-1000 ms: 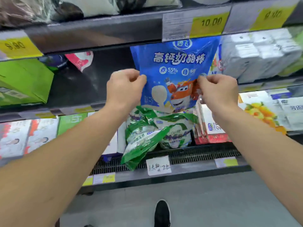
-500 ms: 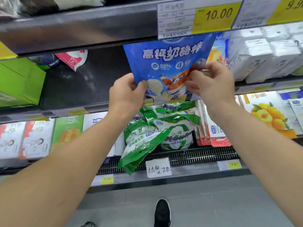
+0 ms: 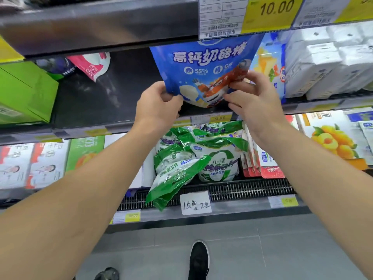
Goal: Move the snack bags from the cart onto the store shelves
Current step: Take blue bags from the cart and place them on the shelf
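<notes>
A blue snack bag [image 3: 203,63] with white lettering and an orange cartoon plane stands upright on the dark middle shelf [image 3: 96,110], its top hidden behind the price strip above. My left hand [image 3: 159,106] pinches the bag's lower left corner. My right hand [image 3: 254,98] pinches its lower right edge. No cart is in view.
Green boxes [image 3: 26,93] and a pink pouch [image 3: 90,64] sit left on the same shelf, white packs [image 3: 327,61] and a yellow-blue bag [image 3: 270,63] right. Green-white bags [image 3: 193,158] pile on the shelf below. A yellow 10.00 tag [image 3: 270,13] hangs overhead. My black shoe [image 3: 198,259] is on the floor.
Both hands have pushed the blue bag up and deeper onto the middle shelf; its top has slid behind the price strip. My grip has shifted from the bag's sides to its lower corners.
</notes>
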A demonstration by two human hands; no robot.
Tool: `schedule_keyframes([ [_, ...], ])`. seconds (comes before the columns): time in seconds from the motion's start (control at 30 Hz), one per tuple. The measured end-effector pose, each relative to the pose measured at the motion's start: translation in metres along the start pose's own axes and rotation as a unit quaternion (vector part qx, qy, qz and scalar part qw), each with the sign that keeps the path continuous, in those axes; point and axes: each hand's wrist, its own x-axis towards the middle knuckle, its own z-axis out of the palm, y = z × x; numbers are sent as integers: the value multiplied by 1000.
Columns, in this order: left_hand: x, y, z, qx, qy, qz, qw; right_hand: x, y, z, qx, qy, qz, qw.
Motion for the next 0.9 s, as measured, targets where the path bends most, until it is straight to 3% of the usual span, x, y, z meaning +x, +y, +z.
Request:
schedule_keyframes([
  [0.17,-17,-10,-8,-15,4,-8,1000,-18,5,6,-76,53,-10,996],
  [0.27,-33,-17,-18,-7,8,6,1000,-41,10,17,-145,42,-33,988],
  [0.43,-69,-45,-45,22,2,2,1000,-84,21,49,-245,-52,-23,968],
  [0.6,-106,-92,-97,58,23,-27,998,-125,32,103,-353,-156,-51,921],
  [0.9,-193,-168,-282,71,131,-61,987,-203,26,252,-440,-313,-142,829],
])
